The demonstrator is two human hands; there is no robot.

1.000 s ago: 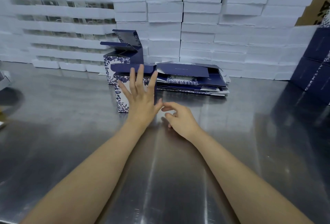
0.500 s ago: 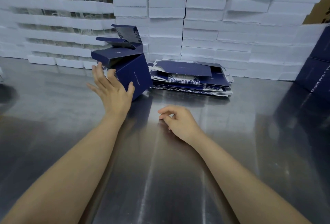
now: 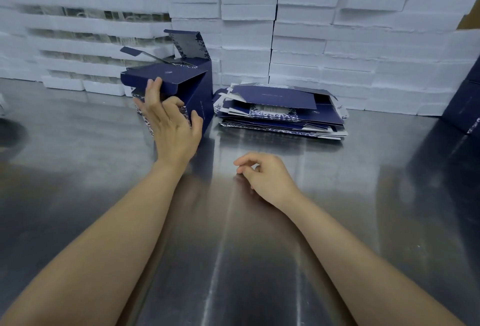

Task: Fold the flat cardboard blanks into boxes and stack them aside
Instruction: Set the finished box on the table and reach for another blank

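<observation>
From where I stood, the left grip (image 3: 172,128) clasped the folded box (image 3: 200,97), fingers over its front flap and thumb against the side panel. The box was tilted on the steel surface (image 3: 259,260), just in front of a second box (image 3: 189,43) whose lid flaps stood open. To set it aside well, I reckoned it wanted squaring against that neighbour with a light touch, as thin card dents at the corners. Behind, the wall of white foam trays (image 3: 337,39) left little room to push back. Just to the right lay the pile of flat blanks (image 3: 283,110), its ragged edges near the box's corner, where a swing could snag. The right grip (image 3: 267,177) rested loosely curled and empty on bare steel, handy for the blanks. Dark cartons (image 3: 465,107) hemmed the far right.
</observation>
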